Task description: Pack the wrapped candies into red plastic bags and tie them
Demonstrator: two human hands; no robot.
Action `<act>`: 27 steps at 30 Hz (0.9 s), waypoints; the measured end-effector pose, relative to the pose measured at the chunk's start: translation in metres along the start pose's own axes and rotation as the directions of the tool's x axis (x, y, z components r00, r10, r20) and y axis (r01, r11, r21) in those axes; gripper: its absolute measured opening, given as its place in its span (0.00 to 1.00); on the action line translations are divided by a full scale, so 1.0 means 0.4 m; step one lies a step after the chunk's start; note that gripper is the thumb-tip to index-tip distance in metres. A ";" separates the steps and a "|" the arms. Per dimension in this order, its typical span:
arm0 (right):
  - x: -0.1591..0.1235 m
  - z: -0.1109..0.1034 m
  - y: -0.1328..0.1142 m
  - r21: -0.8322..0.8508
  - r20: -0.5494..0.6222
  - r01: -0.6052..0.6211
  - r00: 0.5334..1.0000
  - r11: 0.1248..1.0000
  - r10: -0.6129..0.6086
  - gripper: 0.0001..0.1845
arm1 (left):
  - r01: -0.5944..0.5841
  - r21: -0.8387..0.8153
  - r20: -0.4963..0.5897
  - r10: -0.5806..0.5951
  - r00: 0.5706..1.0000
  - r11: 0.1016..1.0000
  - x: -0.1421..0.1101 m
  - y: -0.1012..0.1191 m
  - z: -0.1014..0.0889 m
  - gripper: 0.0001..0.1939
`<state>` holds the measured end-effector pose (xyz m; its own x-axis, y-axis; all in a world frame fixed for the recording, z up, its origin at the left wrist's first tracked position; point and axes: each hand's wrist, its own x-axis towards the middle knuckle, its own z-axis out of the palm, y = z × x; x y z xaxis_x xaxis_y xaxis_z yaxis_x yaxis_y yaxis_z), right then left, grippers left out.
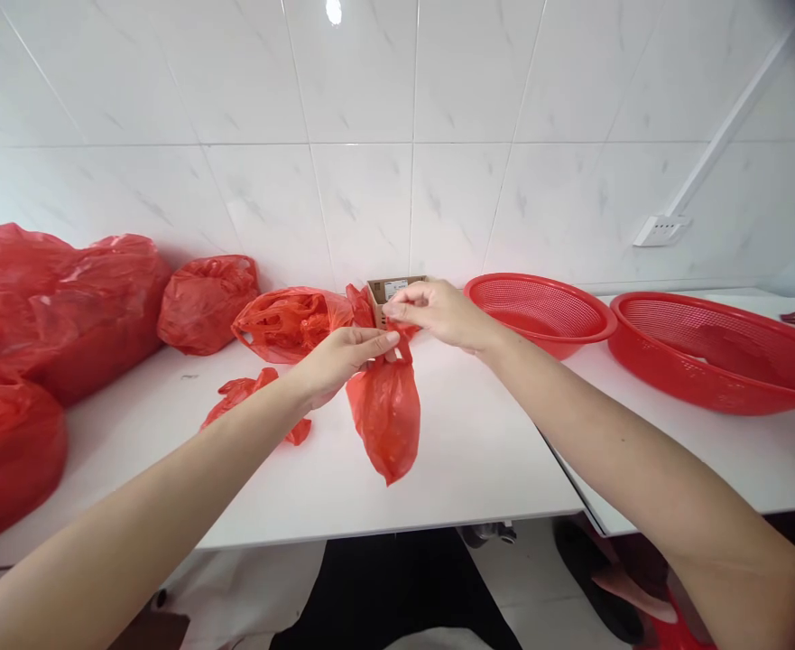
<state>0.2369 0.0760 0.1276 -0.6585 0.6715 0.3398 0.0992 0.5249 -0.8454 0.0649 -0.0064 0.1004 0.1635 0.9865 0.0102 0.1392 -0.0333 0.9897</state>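
I hold a small red plastic bag (pixel 389 420) up in front of me, over the counter (pixel 492 451), its filled lower part hanging down and tapering to a point at the bottom. My left hand (pixel 363 348) is closed around the neck of it, thumb laid flat over bent fingers. My right hand (pixel 438 311), just above and to the right, has thumb and forefinger pinched together on the bag's gathered top, the other fingers curled in. What is inside the bag I can't make out through the plastic. Behind my hands a small cardboard box (pixel 395 287) with a white label stands near the tiled wall (pixel 363 199), partly hidden. A crumpled red bag (pixel 238 390) lies beyond my left forearm, and behind it sits an open red bag (pixel 289 320) with more red plastic showing in it. Further left are a rounded red bag (pixel 208 302), a big bulging red bag (pixel 109 307) and, nearer me, another full red bag (pixel 4 442) cut off by the edge of my view. To my right a red mesh basket (pixel 539 302) sits beside a larger red basket (pixel 708 384), below a white socket (pixel 660 229) on the wall.
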 end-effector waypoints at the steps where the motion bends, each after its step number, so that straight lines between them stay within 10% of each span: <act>1: 0.001 0.014 -0.002 -0.006 0.028 0.005 1.000 1.000 -0.005 0.17 | -0.006 0.026 0.007 0.006 1.000 1.000 -0.002 -0.003 0.003 0.16; 8: -0.023 0.043 0.039 0.057 0.076 -0.061 0.995 0.996 0.057 0.11 | -0.057 -0.095 -0.077 0.050 0.996 0.994 -0.007 -0.018 0.007 0.16; 14: -0.060 0.037 -0.023 -0.033 -0.205 0.007 0.979 0.999 -0.013 0.02 | -0.116 0.087 -0.101 0.125 0.987 0.989 -0.011 -0.017 0.025 0.16; 21: -0.128 0.082 -0.003 -0.022 -0.203 -0.103 0.974 0.994 0.096 0.06 | -0.203 -0.172 -0.217 0.164 0.962 0.964 -0.015 -0.015 0.021 0.10; 27: -0.141 0.058 0.038 -0.211 -0.246 -0.097 0.968 0.973 0.043 0.12 | -0.246 0.253 -0.144 0.288 0.947 0.936 -0.023 -0.014 0.021 0.08</act>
<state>0.2583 0.0341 0.0860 -0.4502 0.8015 0.3937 0.3181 0.5559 -0.7679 0.0708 -0.0168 0.0937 0.0540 0.9476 0.3148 0.3375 -0.3141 0.8874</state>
